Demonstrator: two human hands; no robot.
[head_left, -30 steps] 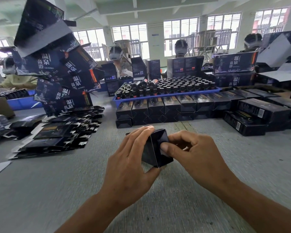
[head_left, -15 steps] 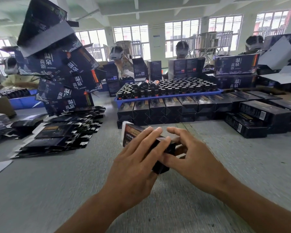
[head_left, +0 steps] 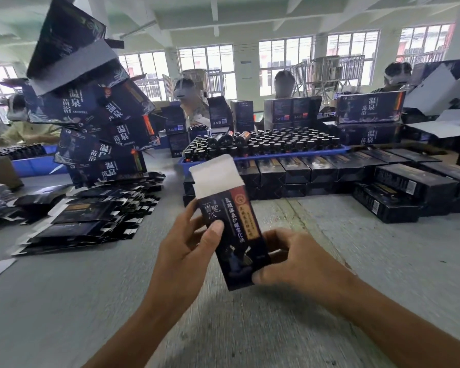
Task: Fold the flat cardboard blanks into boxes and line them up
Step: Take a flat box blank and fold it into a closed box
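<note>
A slim black box (head_left: 237,235) with gold and red print is held tilted above the grey table (head_left: 64,301), its white top flap (head_left: 215,176) standing open and pointing away from me. My left hand (head_left: 186,251) grips its left side, thumb on the printed front. My right hand (head_left: 292,261) holds its lower right end, fingers curled round the bottom. A heap of flat black blanks (head_left: 85,219) lies to the left. Folded black boxes (head_left: 298,171) stand in a row behind.
A blue tray (head_left: 266,155) of dark bottles sits behind the row. More black boxes (head_left: 409,189) lie at the right. A leaning stack of large printed cartons (head_left: 101,123) rises at the left. Several people sit at the far side.
The box has turned from end-on to lengthwise and risen, its printed front now facing me with the white flap up. Both hands shifted their hold along it.
</note>
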